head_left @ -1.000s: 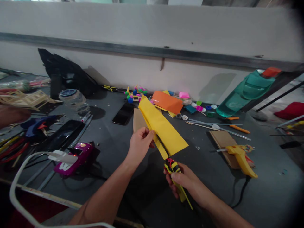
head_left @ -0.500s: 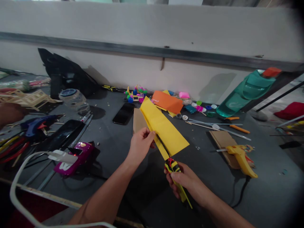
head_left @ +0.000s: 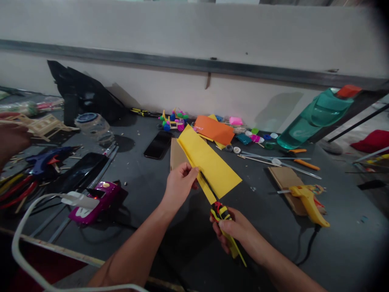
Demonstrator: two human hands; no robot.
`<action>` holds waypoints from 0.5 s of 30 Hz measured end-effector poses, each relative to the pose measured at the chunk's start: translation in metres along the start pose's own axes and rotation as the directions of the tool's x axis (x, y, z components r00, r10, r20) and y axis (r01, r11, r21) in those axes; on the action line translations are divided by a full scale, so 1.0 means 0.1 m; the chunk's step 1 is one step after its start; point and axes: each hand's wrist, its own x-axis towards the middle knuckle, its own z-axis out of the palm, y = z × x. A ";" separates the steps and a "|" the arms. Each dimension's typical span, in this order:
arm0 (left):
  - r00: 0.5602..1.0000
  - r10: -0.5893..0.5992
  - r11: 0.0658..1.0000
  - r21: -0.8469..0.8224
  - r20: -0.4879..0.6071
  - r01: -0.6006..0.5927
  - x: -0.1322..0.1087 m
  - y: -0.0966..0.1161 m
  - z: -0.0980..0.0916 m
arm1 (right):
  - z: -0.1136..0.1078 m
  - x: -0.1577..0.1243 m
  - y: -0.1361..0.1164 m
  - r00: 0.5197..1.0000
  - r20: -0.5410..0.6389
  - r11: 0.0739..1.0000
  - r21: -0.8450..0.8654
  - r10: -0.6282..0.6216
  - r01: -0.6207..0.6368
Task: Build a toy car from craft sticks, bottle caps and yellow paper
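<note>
A sheet of yellow paper (head_left: 214, 162) is held above the dark table, tilted from upper left to lower right. My left hand (head_left: 181, 182) pinches its near left edge between thumb and fingers. In my right hand (head_left: 232, 229) are scissors (head_left: 221, 211) with yellow, black and red handles. Their dark blade lies along the paper, and a narrow strip stands apart on its left side. The tip ends close to my left thumb. My fingers partly hide the handles. Under the paper's left side lies a piece of brown cardboard (head_left: 178, 154).
A black phone (head_left: 158, 144), orange paper (head_left: 214, 129) and a leaning teal bottle (head_left: 314, 117) are toward the wall. On the right, a yellow glue gun (head_left: 308, 202) rests on cardboard. A purple device (head_left: 95, 202) with a white cable is at left, near another person's hand (head_left: 12, 140).
The yellow paper has turned very slightly to the left, and the gap along the blade looks a little wider. At far left the other person's hand has moved slightly up.
</note>
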 end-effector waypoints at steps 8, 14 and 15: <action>1.000 -0.010 0.999 -0.035 0.012 0.010 -0.01 0.02 0.01 | 0.00 -0.01 0.01 1.000 0.005 1.000 -0.008 -0.001 0.001; 1.000 -0.010 1.000 -0.029 0.023 0.011 0.00 0.01 0.00 | 0.02 -0.02 -0.03 0.999 -0.012 0.999 -0.022 0.030 -0.030; 1.000 -0.006 1.000 -0.021 0.024 0.006 0.00 0.01 0.00 | 0.02 -0.03 -0.05 1.000 -0.009 0.999 -0.022 0.023 -0.023</action>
